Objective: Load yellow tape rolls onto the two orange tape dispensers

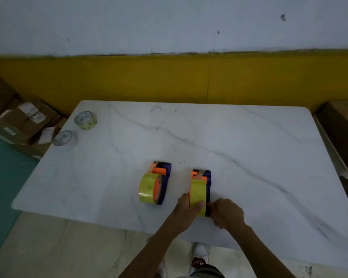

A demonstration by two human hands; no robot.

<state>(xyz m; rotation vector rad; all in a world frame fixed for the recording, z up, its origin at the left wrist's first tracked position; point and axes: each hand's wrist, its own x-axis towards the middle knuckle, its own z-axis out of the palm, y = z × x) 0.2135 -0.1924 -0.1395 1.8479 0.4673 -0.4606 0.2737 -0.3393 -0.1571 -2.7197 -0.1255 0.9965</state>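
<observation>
two orange and purple plastic tape dispensers stand side by side near the front of the white marble-patterned surface [249, 157], each carrying a yellow tape roll. the right dispenser [206, 175] holds its yellow tape roll [198, 190] edge-on to the camera. the left hand [186, 206] presses against the roll's left side, its thumb laid across the yellow band, so its fingers are clamped on the roll. the right hand [226, 212] is curled at the dispenser's near right edge, fingers together on the dark frame. just to the left, apart from both hands, the left dispenser [163, 173] stands with its own yellow tape roll [150, 190] on the orange hub. well away at the far left corner of the surface lie a pale yellowish tape roll [86, 120] and a clear tape roll [65, 139]. brown cardboard boxes [22, 121] sit on the floor beyond that corner.
</observation>
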